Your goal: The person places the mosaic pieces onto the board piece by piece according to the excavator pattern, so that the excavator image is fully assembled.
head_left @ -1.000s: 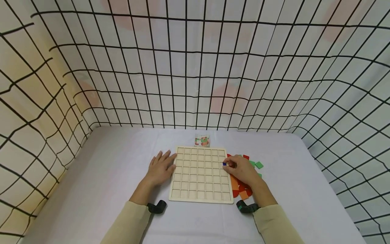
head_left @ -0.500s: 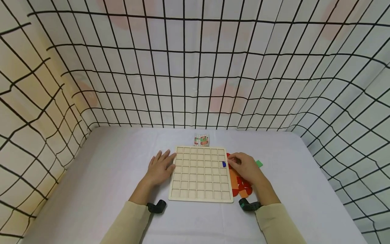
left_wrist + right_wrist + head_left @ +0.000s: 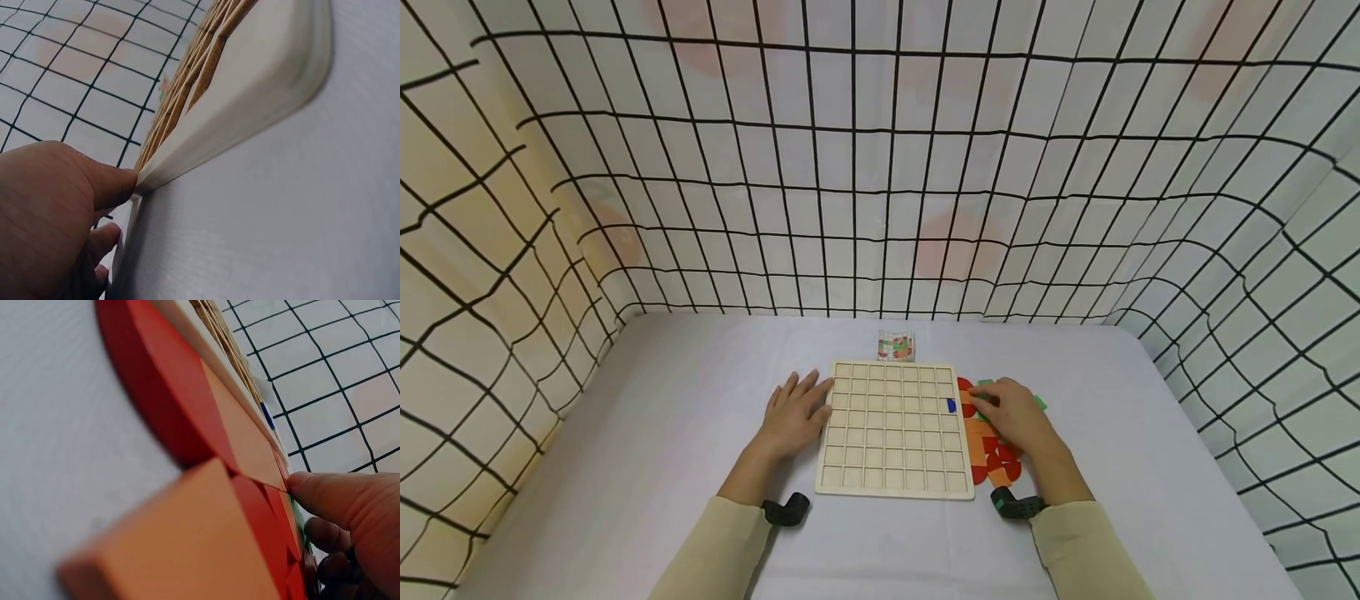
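A pale wooden grid board (image 3: 895,429) lies on the white table between the hands. One small blue piece (image 3: 951,406) with a curved side sits in a cell at its right edge. My left hand (image 3: 795,417) rests flat at the board's left edge with spread fingers; in the left wrist view its thumb (image 3: 115,187) touches the board's side. Just right of the board, my right hand (image 3: 1011,412) reaches over the coloured pieces. Its thumb (image 3: 325,494) meets the red and orange pieces (image 3: 250,444); whether the fingertips pinch one is hidden.
Red rounded pieces (image 3: 1003,458), orange pieces (image 3: 976,442) and green pieces (image 3: 1040,402) crowd the board's right side, partly under the right hand. A small patterned card (image 3: 896,346) lies behind the board. A black grid pattern (image 3: 880,208) covers the surrounding white walls.
My right hand let go of the blue piece in the board's right column, then moved right over the loose pieces. The left hand and the board have stayed in place.
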`<state>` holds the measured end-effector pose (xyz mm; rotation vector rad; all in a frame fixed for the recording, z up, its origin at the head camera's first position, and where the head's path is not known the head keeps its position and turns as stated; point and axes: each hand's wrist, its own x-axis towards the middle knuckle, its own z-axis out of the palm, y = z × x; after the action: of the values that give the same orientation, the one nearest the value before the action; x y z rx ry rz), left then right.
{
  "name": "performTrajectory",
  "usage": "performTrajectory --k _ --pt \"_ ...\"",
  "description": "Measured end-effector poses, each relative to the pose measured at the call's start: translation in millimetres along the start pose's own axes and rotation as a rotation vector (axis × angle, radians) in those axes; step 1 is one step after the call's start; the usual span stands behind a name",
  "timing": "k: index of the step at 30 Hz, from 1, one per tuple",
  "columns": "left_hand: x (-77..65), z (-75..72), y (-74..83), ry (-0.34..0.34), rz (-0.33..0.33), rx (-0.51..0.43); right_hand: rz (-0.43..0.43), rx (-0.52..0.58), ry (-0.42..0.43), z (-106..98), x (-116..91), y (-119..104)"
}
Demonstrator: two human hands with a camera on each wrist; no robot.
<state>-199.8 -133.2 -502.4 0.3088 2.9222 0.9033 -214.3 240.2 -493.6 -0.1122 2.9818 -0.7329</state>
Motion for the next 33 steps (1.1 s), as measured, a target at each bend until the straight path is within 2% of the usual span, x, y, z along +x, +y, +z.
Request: performTrajectory --k 8,18,26,29,33 --pt "-1.4 -0.7 -1.4 -0.003 -0.007 -0.01 0.049 -0.024 0.002 -2 3 2" --pt "-2.8 -0.9 0.6 -0.012 -0.01 -0.015 0.053 -0.03 -0.018 -7 5 1" --pt "-1.7 -0.9 1.8 -0.005 -0.006 0.0 0.0 -0.125 -0.066 -15 11 0" --pt "-2.0 -1.5 2.6 -0.005 -0.001 -0.005 -0.006 -0.1 -0.068 -18 9 -1" --pt "-2.3 -1.7 2.3 -0.006 -0.001 0.0 -0.03 -0.006 -0.111 -18 3 -3"
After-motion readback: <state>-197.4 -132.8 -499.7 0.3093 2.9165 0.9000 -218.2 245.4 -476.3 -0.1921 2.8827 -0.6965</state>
